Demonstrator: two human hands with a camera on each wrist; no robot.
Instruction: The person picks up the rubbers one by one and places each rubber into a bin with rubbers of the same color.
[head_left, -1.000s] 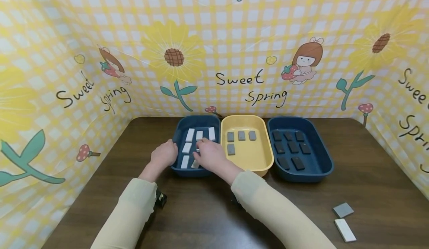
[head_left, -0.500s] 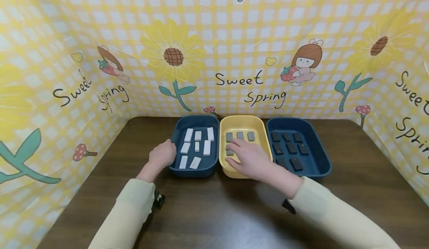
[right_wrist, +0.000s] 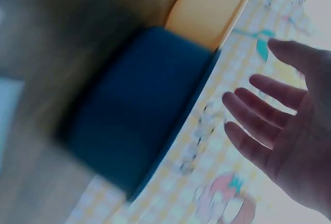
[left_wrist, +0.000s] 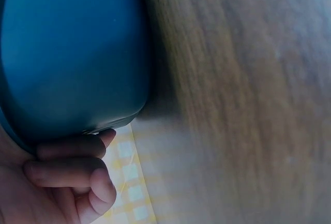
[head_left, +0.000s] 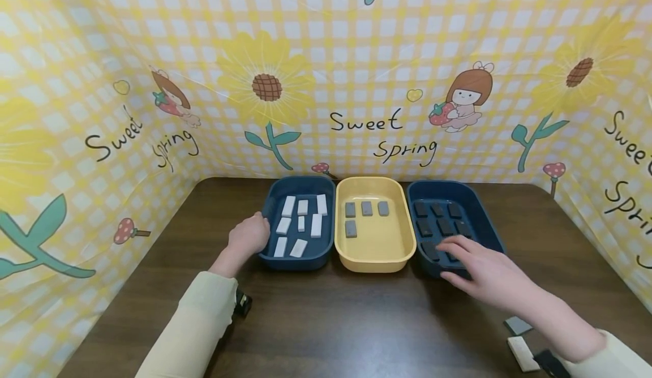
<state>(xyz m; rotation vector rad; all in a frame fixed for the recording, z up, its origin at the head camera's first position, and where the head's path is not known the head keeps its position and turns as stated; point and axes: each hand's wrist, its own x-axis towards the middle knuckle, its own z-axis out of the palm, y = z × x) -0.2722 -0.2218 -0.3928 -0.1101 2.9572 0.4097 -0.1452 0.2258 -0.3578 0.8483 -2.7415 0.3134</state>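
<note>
My left hand (head_left: 247, 235) grips the left rim of a blue bin (head_left: 317, 253), fingers curled in against its outer wall; the thumb is hidden. In that bin lie several white rectangular tiles (head_left: 316, 225). Over the front of a second blue bin (head_left: 484, 214), on the right, hovers my right hand (head_left: 484, 267). Its fingers are spread and hold nothing, as the right wrist view also shows. Several black tiles (head_left: 424, 227) lie in this bin, some partly covered by the hand. Between the two stands a yellow bin (head_left: 389, 245) with several grey tiles (head_left: 367, 208).
A grey tile (head_left: 518, 325) and a white tile (head_left: 522, 353) lie on the brown table (head_left: 326, 321) at the front right, beside and partly under the right forearm. A yellow checked cloth (head_left: 316, 55) hangs behind the bins and along both sides.
My right hand has moved from the left blue bin, across the yellow bin, to the right blue bin. My left hand has stayed at the left bin's rim. The tiles look unmoved.
</note>
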